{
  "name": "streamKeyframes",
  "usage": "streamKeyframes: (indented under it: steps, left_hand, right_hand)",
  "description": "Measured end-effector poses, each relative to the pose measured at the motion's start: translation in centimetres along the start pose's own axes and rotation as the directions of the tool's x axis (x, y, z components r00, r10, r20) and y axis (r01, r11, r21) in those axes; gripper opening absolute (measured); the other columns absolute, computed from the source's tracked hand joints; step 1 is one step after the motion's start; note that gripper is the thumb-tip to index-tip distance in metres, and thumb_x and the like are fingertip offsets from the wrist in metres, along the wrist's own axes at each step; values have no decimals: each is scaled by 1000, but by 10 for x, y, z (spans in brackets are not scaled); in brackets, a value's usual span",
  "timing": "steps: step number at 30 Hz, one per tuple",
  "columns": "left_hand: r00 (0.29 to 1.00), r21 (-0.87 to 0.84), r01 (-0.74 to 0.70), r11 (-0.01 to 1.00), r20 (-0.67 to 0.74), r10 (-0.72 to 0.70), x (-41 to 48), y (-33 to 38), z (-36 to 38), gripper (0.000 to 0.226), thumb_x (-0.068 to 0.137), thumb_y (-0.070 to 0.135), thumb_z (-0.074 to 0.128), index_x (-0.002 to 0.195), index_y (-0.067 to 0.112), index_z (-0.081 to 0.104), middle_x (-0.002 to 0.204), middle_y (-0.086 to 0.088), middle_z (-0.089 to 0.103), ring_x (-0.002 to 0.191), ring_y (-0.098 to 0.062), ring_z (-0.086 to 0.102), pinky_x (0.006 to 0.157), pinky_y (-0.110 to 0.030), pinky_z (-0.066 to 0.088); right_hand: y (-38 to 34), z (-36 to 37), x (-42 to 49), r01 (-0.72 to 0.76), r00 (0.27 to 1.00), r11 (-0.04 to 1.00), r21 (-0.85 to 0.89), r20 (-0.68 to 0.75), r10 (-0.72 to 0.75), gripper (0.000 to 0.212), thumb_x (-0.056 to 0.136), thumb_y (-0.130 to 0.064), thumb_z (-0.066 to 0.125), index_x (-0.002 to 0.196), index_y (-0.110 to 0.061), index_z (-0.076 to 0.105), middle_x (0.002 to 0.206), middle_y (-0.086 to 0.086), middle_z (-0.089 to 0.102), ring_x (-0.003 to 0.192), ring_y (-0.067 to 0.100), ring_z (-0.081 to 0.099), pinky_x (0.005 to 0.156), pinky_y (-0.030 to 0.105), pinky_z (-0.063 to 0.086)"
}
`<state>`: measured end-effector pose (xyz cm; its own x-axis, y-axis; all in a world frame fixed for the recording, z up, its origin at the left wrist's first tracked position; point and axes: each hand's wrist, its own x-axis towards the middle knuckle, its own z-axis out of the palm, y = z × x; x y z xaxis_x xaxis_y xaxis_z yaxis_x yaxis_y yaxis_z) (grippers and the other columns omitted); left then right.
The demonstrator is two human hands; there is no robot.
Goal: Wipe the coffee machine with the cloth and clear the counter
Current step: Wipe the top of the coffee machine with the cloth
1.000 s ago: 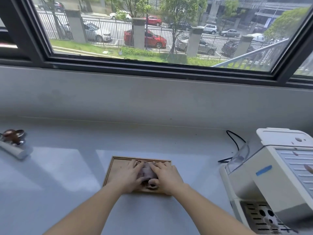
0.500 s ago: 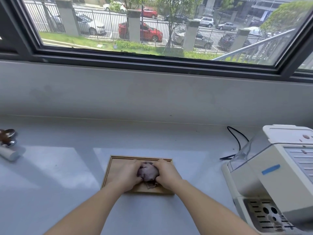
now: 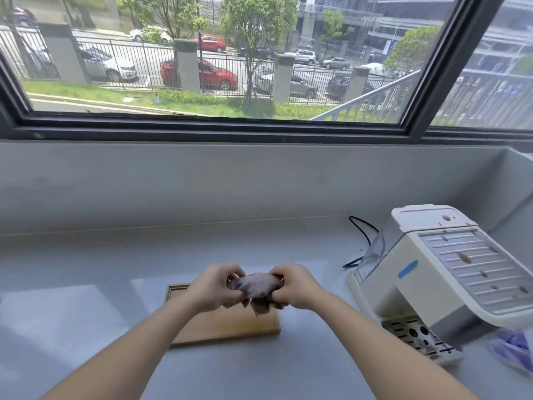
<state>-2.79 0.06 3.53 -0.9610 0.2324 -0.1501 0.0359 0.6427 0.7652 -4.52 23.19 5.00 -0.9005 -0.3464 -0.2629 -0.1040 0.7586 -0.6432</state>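
A small greyish-purple cloth [image 3: 255, 287] is stretched between my two hands, lifted a little above a wooden tray [image 3: 230, 327] on the grey counter. My left hand [image 3: 213, 287] pinches its left end and my right hand [image 3: 297, 287] grips its right end; a corner of the cloth hangs down. The cream coffee machine [image 3: 450, 267] stands to the right, with a blue tape strip on its side and a perforated drip tray [image 3: 418, 336] at its foot. Neither hand touches the machine.
A black power cable [image 3: 363, 238] runs behind the machine along the grey wall under the window. Something purple and blurred [image 3: 513, 347] lies at the right edge near the drip tray. The counter [image 3: 86, 298] extends to the left.
Both hands have lifted the cloth off the wooden tray and pulled it apart between them. The view has shifted right, so the object at the far left is out of sight.
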Motion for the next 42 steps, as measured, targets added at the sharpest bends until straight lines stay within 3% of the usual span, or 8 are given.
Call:
streamKeyframes:
  steps: [7, 13, 20, 23, 27, 35, 38, 42]
  left_hand:
    - [981, -65, -193, 979, 13, 194, 8, 57, -10, 20, 71, 14, 79, 87, 24, 71, 67, 2, 70, 50, -10, 55, 53, -29, 48]
    - [949, -124, -305, 944, 45, 313, 14, 108, -7, 22, 70, 13, 73, 85, 27, 69, 64, -5, 71, 50, -16, 58, 57, -33, 53]
    - [873, -138, -472, 871, 65, 483, 15, 175, 3, 21, 72, 18, 74, 89, 29, 69, 68, 0, 74, 54, -17, 63, 58, -35, 58]
    - [839, -169, -529, 832, 40, 542, 10, 208, 16, 22, 73, 14, 77, 88, 29, 70, 70, 1, 73, 53, -17, 63, 56, -29, 55]
    - [813, -186, -571, 800, 4, 582, 4, 247, 38, 23, 73, 11, 78, 87, 29, 72, 69, 7, 73, 56, -11, 65, 55, -21, 54]
    - [794, -140, -608, 782, -78, 603, 5, 333, 126, 24, 70, 17, 80, 90, 26, 71, 75, 1, 74, 57, -12, 65, 61, -32, 57]
    - [803, -110, -595, 796, -126, 583, 10, 354, 158, 25, 69, 18, 80, 90, 27, 71, 73, 4, 73, 50, -6, 58, 59, -32, 56]
    - [818, -26, -558, 830, -188, 544, 14, 373, 189, 26, 69, 20, 82, 91, 28, 72, 75, 8, 72, 64, -9, 64, 66, -32, 57]
  right_hand:
    - [-6, -45, -46, -26, 990, 984, 174, -129, 49, 13, 62, -12, 66, 74, -16, 66, 54, -2, 66, 46, 13, 60, 49, 24, 47]
    - [-11, -78, -95, -15, 955, 964, 265, -283, 93, 15, 64, -13, 70, 79, -11, 68, 58, 1, 68, 49, 17, 62, 52, 26, 49]
    - [-16, -125, -157, 8, 878, 964, 266, -462, 121, 26, 62, -9, 72, 87, -13, 73, 62, 1, 70, 52, 12, 62, 53, 26, 51]
    - [-12, -147, -187, 9, 834, 976, 219, -540, 114, 32, 60, -8, 74, 91, -18, 75, 70, 7, 73, 59, 14, 65, 57, 34, 56]
    - [0, -173, -222, 50, 809, 970, 239, -579, 101, 33, 66, 0, 75, 93, -18, 77, 77, 15, 74, 63, 18, 67, 64, 39, 58]
    - [79, -234, -284, 22, 752, 969, 245, -643, 145, 39, 65, -3, 78, 98, -25, 78, 85, 6, 77, 86, 29, 73, 81, 46, 60]
    - [111, -256, -292, 38, 760, 964, 263, -635, 143, 38, 65, -4, 79, 97, -24, 78, 86, 7, 77, 88, 32, 72, 81, 47, 60]
    - [146, -277, -290, 34, 789, 972, 232, -603, 116, 38, 63, -7, 78, 95, -27, 78, 83, -1, 77, 85, 24, 71, 81, 40, 59]
